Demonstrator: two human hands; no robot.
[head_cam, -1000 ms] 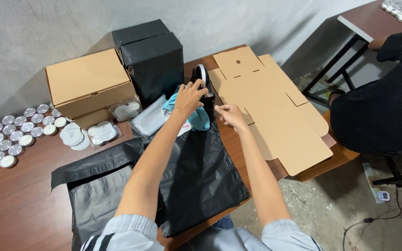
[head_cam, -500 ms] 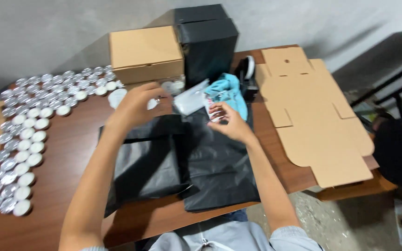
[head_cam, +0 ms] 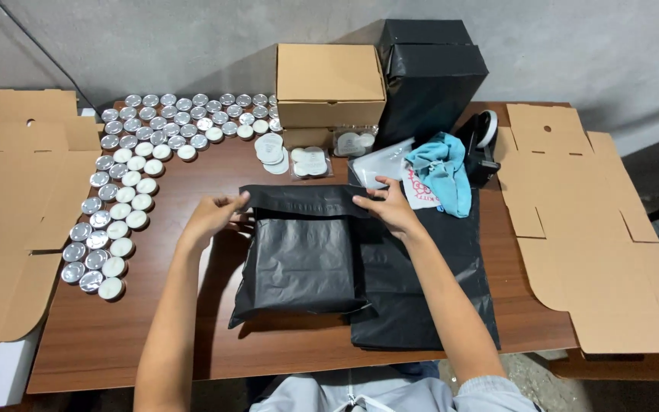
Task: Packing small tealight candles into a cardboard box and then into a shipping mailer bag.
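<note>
there is 1 view only, from a camera worn on the person's head, so no second view shares any part of the scene. it looks steeply down and forward over the brown wooden table [head_cam: 154,336] from the near edge, where the person sits. both forearms enter from the bottom of the frame, with the left hand [head_cam: 211,216] and right hand [head_cam: 390,210] near the centre, close to the lens. the view is wide: it takes in the whole tabletop from side to side, flat cardboard sheets [head_cam: 17,206] hanging past both ends, and the grey wall [head_cam: 192,38] along the top. the table's far edge runs almost level, so the camera faces the wall squarely.
</note>
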